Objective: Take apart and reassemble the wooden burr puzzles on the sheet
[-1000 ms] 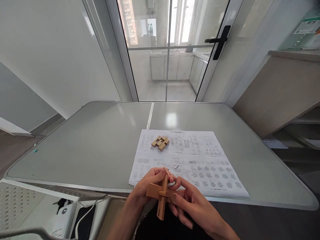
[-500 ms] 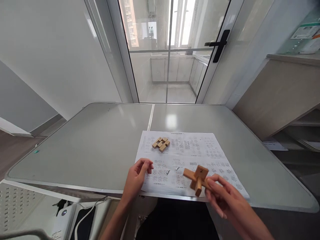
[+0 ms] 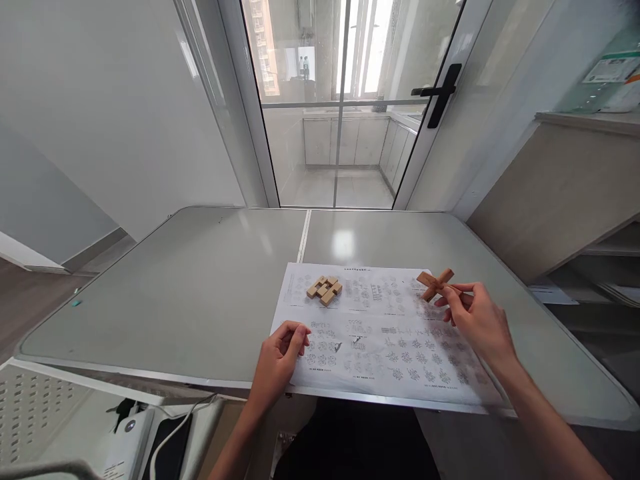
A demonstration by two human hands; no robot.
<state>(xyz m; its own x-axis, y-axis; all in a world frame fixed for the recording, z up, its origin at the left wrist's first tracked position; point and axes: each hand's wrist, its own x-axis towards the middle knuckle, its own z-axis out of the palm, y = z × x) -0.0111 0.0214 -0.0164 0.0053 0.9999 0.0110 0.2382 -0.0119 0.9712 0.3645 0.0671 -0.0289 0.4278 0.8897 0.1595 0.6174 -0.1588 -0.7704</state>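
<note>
My right hand (image 3: 477, 319) pinches a cross-shaped wooden puzzle piece (image 3: 435, 283) just above the far right corner of a printed instruction sheet (image 3: 380, 333). My left hand (image 3: 280, 357) rests on the sheet's near left part with its fingers curled loosely and nothing in them. A second group of pale wooden blocks (image 3: 325, 289) lies on the sheet's far left part, away from both hands.
The sheet lies on a grey table (image 3: 175, 293) with a seam down its middle. A glass door (image 3: 345, 100) stands behind the table. A wooden shelf unit (image 3: 560, 180) is at the right. White devices with a cable (image 3: 150, 440) sit below the table's near left edge.
My right hand carried the wooden cross from in front of my body out to the sheet's far right corner. My left hand let go of it and settled on the sheet.
</note>
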